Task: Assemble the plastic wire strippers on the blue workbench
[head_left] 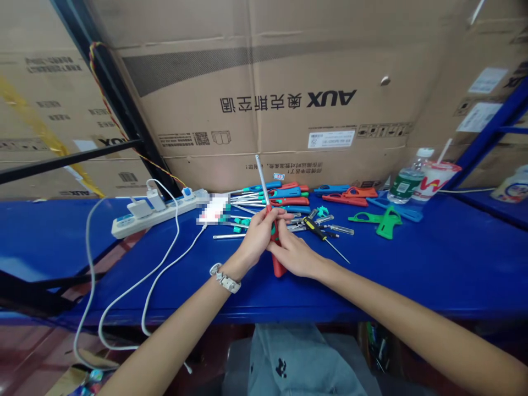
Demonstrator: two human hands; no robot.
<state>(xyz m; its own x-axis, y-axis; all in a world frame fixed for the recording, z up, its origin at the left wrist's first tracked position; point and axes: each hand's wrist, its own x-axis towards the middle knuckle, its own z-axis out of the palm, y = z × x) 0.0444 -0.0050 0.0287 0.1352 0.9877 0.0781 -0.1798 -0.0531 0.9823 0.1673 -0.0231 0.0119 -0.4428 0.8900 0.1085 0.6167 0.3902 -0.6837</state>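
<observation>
Large brown cardboard, printed with upside-down AUX lettering, stands upright along the far edge of the blue surface. Left of the surface rises a dark metal post; right of it slants a blue one. Reddish floor shows below.

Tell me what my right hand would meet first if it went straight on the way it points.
Your right hand would probably meet your left hand, at the red lighter they both hold; depth is hard to judge.

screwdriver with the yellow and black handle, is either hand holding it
No, the screwdriver lies on the blue table, while the left hand and right hand hold the red lighter.
</observation>
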